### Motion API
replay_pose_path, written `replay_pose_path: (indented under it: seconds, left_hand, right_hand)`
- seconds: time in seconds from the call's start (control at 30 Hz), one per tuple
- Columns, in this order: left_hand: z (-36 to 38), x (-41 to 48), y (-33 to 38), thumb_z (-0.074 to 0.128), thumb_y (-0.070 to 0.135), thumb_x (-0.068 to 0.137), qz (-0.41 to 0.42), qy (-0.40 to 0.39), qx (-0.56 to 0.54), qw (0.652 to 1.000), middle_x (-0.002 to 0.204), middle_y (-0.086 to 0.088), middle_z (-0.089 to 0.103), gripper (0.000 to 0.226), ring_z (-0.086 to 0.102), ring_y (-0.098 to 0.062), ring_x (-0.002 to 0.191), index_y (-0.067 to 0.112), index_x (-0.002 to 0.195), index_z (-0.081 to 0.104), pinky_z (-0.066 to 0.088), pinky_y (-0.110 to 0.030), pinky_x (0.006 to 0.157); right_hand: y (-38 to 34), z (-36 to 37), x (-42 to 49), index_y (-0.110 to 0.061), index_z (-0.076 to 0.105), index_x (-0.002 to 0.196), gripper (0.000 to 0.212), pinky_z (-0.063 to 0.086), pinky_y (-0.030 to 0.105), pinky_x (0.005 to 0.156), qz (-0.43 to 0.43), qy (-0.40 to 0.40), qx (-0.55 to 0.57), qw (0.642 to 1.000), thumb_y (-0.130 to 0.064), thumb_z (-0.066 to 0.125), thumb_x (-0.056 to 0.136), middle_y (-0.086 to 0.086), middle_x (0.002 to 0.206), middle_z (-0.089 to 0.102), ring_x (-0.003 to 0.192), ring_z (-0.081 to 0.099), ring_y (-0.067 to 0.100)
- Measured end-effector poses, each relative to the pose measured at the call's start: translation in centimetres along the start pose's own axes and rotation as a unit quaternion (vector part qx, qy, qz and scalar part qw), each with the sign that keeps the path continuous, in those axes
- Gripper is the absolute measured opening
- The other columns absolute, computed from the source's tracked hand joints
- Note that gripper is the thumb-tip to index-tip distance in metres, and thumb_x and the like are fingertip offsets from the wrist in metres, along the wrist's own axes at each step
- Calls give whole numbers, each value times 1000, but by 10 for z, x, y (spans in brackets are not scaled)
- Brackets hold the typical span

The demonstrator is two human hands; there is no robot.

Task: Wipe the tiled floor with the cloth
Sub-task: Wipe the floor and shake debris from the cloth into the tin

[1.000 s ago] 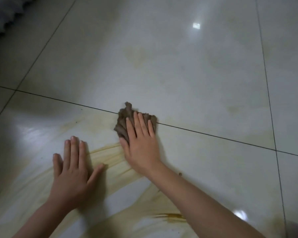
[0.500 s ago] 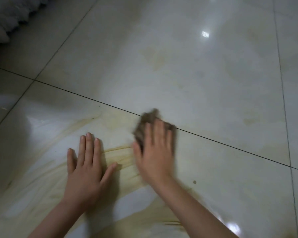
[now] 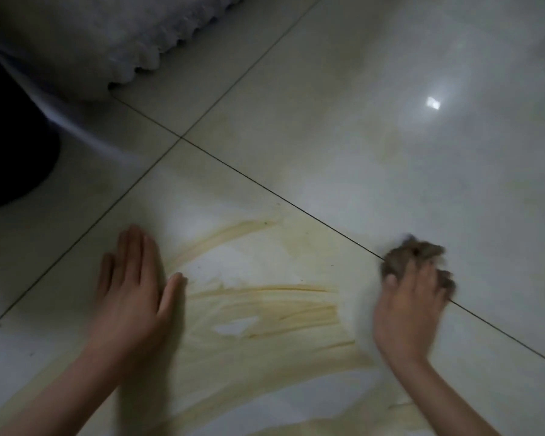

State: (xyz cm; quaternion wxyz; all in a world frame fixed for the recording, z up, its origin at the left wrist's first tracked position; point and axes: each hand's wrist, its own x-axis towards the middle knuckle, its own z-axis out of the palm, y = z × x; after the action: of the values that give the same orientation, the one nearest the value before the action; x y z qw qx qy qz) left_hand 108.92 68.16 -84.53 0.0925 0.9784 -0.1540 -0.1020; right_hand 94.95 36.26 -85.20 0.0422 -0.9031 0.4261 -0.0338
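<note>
Our right grip (image 3: 409,309) was curled over the one bunched brown cloth (image 3: 412,253), holding it against the tiled floor (image 3: 359,152) right on a grout line (image 3: 265,189). The yellow smear (image 3: 280,313) lay just left of the cloth, its streaks running sideways toward our left grip (image 3: 132,297), which rested flat and released on the tile. We counted two hands, one cloth and one smear. We judged the next stroke should go leftward.

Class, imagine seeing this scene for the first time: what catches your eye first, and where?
Yellowish streaks smear the near tile at centre. The right hand, blurred, grips a crumpled brown cloth on the grout line at right; the left hand lies flat on that tile at left.
</note>
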Motion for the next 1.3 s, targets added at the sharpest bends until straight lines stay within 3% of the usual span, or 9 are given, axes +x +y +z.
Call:
replay_pose_path:
  seconds: [0.2,0.37,0.53,0.63,0.87,1.03,1.1,1.17,1.3]
  left_hand:
    - [-1,6,-27,6,65,89,-21,36,8,999,159,-6,-18,86,-21,-14,146,8,152,-9,-14,-31,118]
    - [6,9,-30,16,62,90,-35,67,12,997,160,-16,4,88,0,-24,149,-1,152,12,-5,-35,119]
    - [9,10,-32,15,60,92,-37,82,2,996,160,-12,-1,84,-3,-21,149,2,152,6,-3,-36,119]
    - [7,10,-31,15,54,91,-40,86,-30,995,160,-12,-4,81,-7,-20,149,1,152,5,-6,-32,120]
    - [4,10,-30,23,29,86,-91,119,-87,985,154,-30,18,71,16,-39,145,-13,142,29,17,-48,118]
    - [8,12,-31,16,33,86,-94,104,-59,988,158,-24,8,74,3,-32,149,-6,148,20,5,-41,121]
    - [8,13,-31,18,32,86,-95,103,-52,989,157,-26,11,73,6,-34,148,-7,147,22,8,-43,121]
    - [6,12,-31,21,30,85,-103,104,-56,988,155,-28,16,72,12,-37,147,-10,146,26,13,-45,119]
    - [2,9,-30,29,24,80,-130,133,-67,980,148,-37,26,71,27,-47,139,-16,138,35,25,-53,115]
  right_hand:
    - [-178,28,-8,-7,32,149,53,10,47,120,-268,-34,46,962,-31,31,102,20,157,22,147,17,32]
    - [-186,24,63,-8,44,143,49,14,41,120,-680,-114,40,723,-29,36,99,13,152,37,144,29,27]
    - [-257,37,121,-16,25,153,51,2,37,121,-360,-46,42,931,-32,29,105,7,161,19,149,12,23]
    - [-302,43,63,-14,30,149,51,3,46,119,-318,-20,43,947,-34,25,103,11,157,25,146,17,31]
    - [-280,29,42,-9,53,136,43,16,37,118,-770,-115,115,617,-28,39,101,14,145,46,137,41,27]
    - [-326,41,124,-16,32,149,45,4,34,121,-461,-60,92,880,-26,32,105,6,159,25,148,16,22]
    - [-355,46,93,-16,35,148,47,6,39,119,-397,-32,69,915,-30,29,103,7,157,29,145,21,27]
    - [-373,46,46,-13,52,137,42,20,44,112,-500,-14,97,861,-28,37,100,12,140,49,128,42,35]
    - [-357,35,2,-2,57,131,39,29,52,113,-784,-144,105,594,-17,53,95,20,138,53,131,47,37]
